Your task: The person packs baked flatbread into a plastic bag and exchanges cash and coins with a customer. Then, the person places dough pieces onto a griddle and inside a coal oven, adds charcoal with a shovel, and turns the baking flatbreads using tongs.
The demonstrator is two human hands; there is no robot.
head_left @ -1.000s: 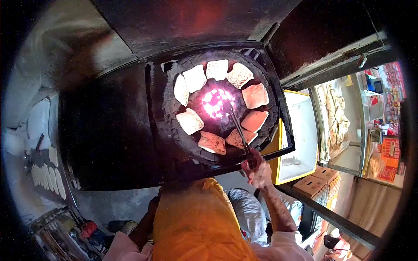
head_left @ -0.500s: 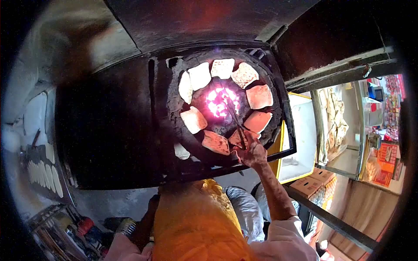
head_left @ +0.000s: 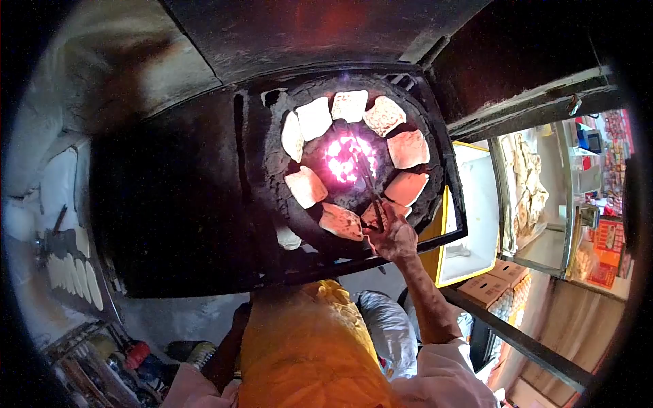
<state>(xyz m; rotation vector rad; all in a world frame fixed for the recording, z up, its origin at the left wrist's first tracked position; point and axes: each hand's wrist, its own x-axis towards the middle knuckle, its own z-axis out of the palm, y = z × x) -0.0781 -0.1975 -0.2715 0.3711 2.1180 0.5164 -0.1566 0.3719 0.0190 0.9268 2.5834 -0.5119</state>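
Note:
My right hand [head_left: 394, 239] is closed around a pair of dark metal tongs [head_left: 371, 183] at the near rim of a round oven [head_left: 273, 180]. The tongs reach over the glowing coals [head_left: 350, 160] in its middle. Several flatbreads [head_left: 350, 107] ring the fire, some pale, others browned or reddish in the glow. One flatbread [head_left: 373, 215] lies right beside my fingers, partly hidden by the hand and tongs. My left hand [head_left: 241, 314] hangs low beside my orange apron [head_left: 306, 347]; its fingers are lost in shadow.
A black worktop [head_left: 170, 204] extends left of the oven. Pale dough pieces [head_left: 75, 275] lie on a board at far left. To the right stand a yellow-rimmed white bin [head_left: 473, 224], baked flatbreads [head_left: 524, 190] behind glass, and cardboard boxes [head_left: 486, 289]. A metal bar [head_left: 524, 343] crosses the lower right.
The view has shifted slightly. My right hand stays at the near rim with the tongs, which hold almost the same position over the coals. The flatbreads keep their places.

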